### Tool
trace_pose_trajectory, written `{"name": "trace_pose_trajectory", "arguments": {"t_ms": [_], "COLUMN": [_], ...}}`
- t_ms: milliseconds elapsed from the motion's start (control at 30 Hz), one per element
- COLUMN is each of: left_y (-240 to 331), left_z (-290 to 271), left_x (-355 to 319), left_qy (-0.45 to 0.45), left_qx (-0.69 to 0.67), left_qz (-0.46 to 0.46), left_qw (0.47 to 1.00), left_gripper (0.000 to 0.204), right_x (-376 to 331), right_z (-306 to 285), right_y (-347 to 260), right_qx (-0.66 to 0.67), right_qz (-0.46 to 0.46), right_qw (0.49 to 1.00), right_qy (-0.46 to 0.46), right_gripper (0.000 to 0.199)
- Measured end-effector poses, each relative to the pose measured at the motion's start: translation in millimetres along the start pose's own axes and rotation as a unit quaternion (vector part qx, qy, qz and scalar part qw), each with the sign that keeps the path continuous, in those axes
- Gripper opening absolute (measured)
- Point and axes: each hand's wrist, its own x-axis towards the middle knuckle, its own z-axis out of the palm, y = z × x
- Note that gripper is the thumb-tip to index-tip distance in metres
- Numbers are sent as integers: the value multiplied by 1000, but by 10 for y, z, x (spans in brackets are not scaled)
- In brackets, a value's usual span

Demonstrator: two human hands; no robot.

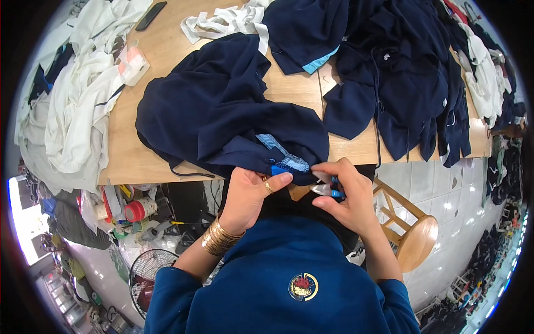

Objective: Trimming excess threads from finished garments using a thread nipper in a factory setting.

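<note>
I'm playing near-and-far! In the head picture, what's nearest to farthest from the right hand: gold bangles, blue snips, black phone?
1. Blue snips: in the right hand.
2. Gold bangles: to its left.
3. Black phone: far left, on the wooden table.

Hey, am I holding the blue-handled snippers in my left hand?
No, the snippers are in your right hand, while your left hand grips the navy garment.
</note>
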Motion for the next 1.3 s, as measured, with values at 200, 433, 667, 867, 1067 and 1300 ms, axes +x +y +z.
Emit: {"name": "trace_pose_trajectory", "arguments": {"t_ms": [200,433,667,867,1067,1300], "left_y": [11,-10,-32,-19,20,-9], "left_z": [63,68,63,82,47,11], "left_x": [-11,-16,-14,-21,-33,-73], "left_qy": [7,4,12,13,-5,-31], "left_qx": [39,50,63,67,4,80], "left_qz": [39,69,74,72,-17,40], "left_qw": [998,996,995,995,1000,996], "left_gripper": [23,23,21,19,11,15], "right_x": [-33,-1,5,1,-11,12], "right_z": [41,130,148,174,142,67], "right_y": [-20,-15,-10,9,1,-56], "right_qx": [-66,-136,-153,-147,-80,-116], "right_qz": [3,-36,-46,-53,-11,-27], "right_qw": [997,988,985,984,992,988], "right_qy": [30,69,71,84,93,98], "right_gripper": [36,31,29,27,26,29]}}
